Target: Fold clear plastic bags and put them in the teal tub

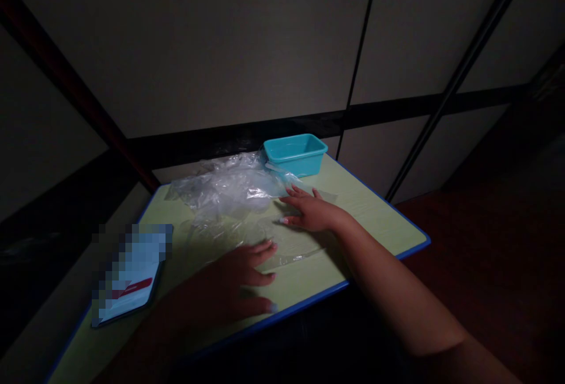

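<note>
A clear plastic bag lies spread flat on the pale green table. My right hand rests over its far right part with the fingers spread. Over the bag's near left side is my left hand, fingers apart and nothing gripped. Behind the hands sits a crumpled heap of clear plastic bags, which reaches close to my right fingertips. Whether the flat bag joins the heap is hard to make out.
A turquoise plastic basket stands at the table's far corner, against the plastic heap. On the left lies a tablet or phone with a lit, partly blurred screen. A panelled cabinet wall rises behind the table.
</note>
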Motion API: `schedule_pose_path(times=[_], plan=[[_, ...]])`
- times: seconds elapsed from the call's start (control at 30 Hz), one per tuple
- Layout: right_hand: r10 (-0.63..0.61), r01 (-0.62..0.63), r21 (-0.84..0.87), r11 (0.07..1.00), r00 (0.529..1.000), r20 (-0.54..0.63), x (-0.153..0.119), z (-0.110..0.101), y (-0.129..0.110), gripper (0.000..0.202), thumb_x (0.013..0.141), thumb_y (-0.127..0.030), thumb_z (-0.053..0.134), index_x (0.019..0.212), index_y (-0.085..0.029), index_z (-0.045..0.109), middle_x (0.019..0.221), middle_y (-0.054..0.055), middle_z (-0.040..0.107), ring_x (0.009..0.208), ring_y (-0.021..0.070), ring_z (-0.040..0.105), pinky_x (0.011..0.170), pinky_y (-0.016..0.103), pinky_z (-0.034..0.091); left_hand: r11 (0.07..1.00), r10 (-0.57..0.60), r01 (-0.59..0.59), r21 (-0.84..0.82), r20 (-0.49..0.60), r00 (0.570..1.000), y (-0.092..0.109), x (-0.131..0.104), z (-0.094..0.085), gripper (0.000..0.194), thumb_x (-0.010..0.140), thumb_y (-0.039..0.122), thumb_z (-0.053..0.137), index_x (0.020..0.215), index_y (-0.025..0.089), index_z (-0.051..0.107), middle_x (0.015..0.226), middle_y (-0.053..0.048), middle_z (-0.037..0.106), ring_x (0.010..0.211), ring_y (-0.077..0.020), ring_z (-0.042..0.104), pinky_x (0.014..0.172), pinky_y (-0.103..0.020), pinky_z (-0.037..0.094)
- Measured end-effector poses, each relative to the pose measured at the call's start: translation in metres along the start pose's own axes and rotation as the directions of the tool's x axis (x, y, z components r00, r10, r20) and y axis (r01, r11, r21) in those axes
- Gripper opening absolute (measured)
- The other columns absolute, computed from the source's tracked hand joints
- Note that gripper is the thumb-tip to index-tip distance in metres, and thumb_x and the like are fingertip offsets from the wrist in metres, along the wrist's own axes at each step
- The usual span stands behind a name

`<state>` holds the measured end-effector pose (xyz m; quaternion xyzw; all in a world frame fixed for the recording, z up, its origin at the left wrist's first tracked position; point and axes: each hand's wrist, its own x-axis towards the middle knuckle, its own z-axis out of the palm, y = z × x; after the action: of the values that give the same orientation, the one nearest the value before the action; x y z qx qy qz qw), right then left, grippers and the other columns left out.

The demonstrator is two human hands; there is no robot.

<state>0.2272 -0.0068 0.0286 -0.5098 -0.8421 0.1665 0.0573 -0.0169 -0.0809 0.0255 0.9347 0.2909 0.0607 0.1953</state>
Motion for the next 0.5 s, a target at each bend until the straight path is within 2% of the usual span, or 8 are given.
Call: schedule_pose_path(times=[0.1, 0.2, 0.27, 0.4, 0.5], plan=[[0.001, -0.001, 0.002, 1.0, 1.0, 0.002, 0.0, -0.001, -0.001, 0.071, 0.083, -0.057, 0.05, 0.142, -0.022, 0.033, 0.152, 0.014, 0.014, 0.141, 0.0294, 0.006, 0.105, 0.064, 0.004, 1.0, -0.009, 0.009, 0.01, 0.056, 0.998, -0.002, -0.009, 0.002, 0.061, 0.076, 0.056, 0.062, 0.13, 0.027, 0.052, 0.146, -0.008, 0.032, 0.134, -0.0296, 0.031, 0.107, -0.048, 0.03], [-0.014, 0.014, 0.01, 1.0, 1.0, 0.002, 0.0, 0.0, -0.001, 0.072, 0.083, -0.058, 0.05, 0.143, -0.023, 0.032, 0.153, 0.013, 0.015, 0.141, 0.0302, 0.007, 0.105, 0.064, 0.004, 1.0, 0.008, -0.009, 0.016, 0.058, 0.998, -0.003, -0.016, -0.002, 0.059, 0.08, 0.055, 0.058, 0.133, 0.031, 0.046, 0.147, -0.006, 0.03, 0.136, -0.0288, 0.027, 0.108, -0.05, 0.027], [-0.019, 0.019, 0.011, 1.0, 1.0, 0.002, 0.0, 0.002, 0.0, 0.072, 0.083, -0.059, 0.049, 0.143, -0.024, 0.032, 0.153, 0.012, 0.015, 0.141, 0.0308, 0.007, 0.105, 0.065, 0.004, 0.999, 0.039, -0.038, -0.01, 0.108, 0.993, -0.002, -0.019, -0.009, 0.06, 0.08, 0.055, 0.058, 0.135, 0.034, 0.043, 0.148, -0.004, 0.027, 0.136, -0.0275, 0.025, 0.109, -0.048, 0.026], [-0.026, 0.026, 0.008, 1.0, 1.0, 0.005, 0.001, 0.004, 0.003, 0.073, 0.083, -0.06, 0.048, 0.143, -0.023, 0.031, 0.153, 0.012, 0.015, 0.141, 0.0313, 0.006, 0.105, 0.066, 0.003, 1.0, -0.013, 0.016, -0.011, 0.179, 0.984, 0.001, -0.019, -0.019, 0.061, 0.08, 0.056, 0.057, 0.135, 0.032, 0.043, 0.148, -0.006, 0.027, 0.137, -0.0275, 0.024, 0.109, -0.048, 0.025], [-0.031, 0.031, -0.01, 0.999, 0.999, 0.008, 0.001, 0.005, 0.003, 0.073, 0.083, -0.059, 0.048, 0.144, -0.022, 0.03, 0.152, 0.013, 0.014, 0.141, 0.0318, 0.007, 0.105, 0.065, 0.003, 1.0, -0.01, 0.013, -0.012, 0.213, 0.977, -0.001, -0.016, -0.018, 0.061, 0.08, 0.056, 0.057, 0.134, 0.03, 0.045, 0.149, -0.009, 0.026, 0.137, -0.0293, 0.023, 0.109, -0.051, 0.021]])
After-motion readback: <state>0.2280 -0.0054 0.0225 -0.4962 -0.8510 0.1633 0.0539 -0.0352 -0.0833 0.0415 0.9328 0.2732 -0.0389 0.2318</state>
